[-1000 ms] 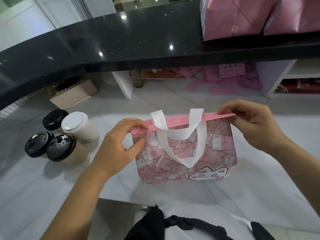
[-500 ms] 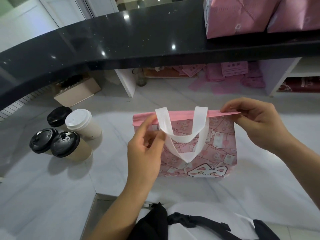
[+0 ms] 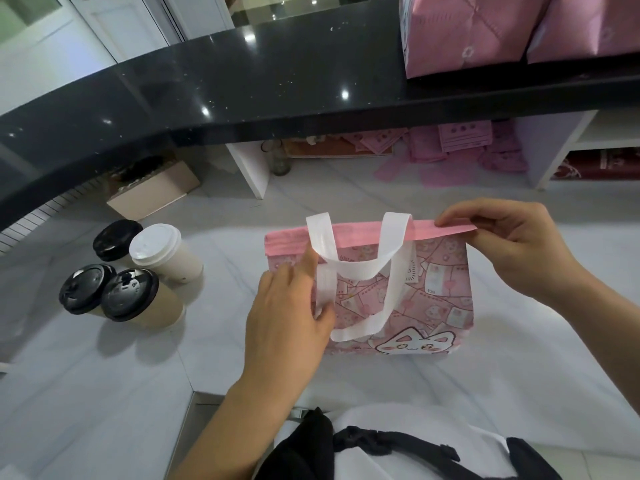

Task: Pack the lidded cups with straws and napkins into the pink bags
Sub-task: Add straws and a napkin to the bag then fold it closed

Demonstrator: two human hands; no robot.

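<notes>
A flat pink bag (image 3: 433, 292) with a cat print and white handles lies on the white marble counter (image 3: 104, 393). My right hand (image 3: 512, 247) pinches its pink top hem at the right corner. My left hand (image 3: 287, 313) lies on the bag's left side, with the thumb and fingers around the near white handle strap (image 3: 323, 289). To the left stand several lidded paper cups: one with a white lid (image 3: 162, 251), three with black lids (image 3: 128, 296). No straws or napkins can be made out.
A black upper counter (image 3: 242, 81) runs across the back, with pink packages (image 3: 485, 29) on its right end. Under it lie a cardboard box (image 3: 152, 192), more pink bags (image 3: 467, 147) and white shelving (image 3: 588, 140). A black strap (image 3: 381, 441) crosses my lap.
My left hand let go of the bag's top left corner, moved right and down, and now holds the near white handle strap. My right hand kept its pinch on the hem.
</notes>
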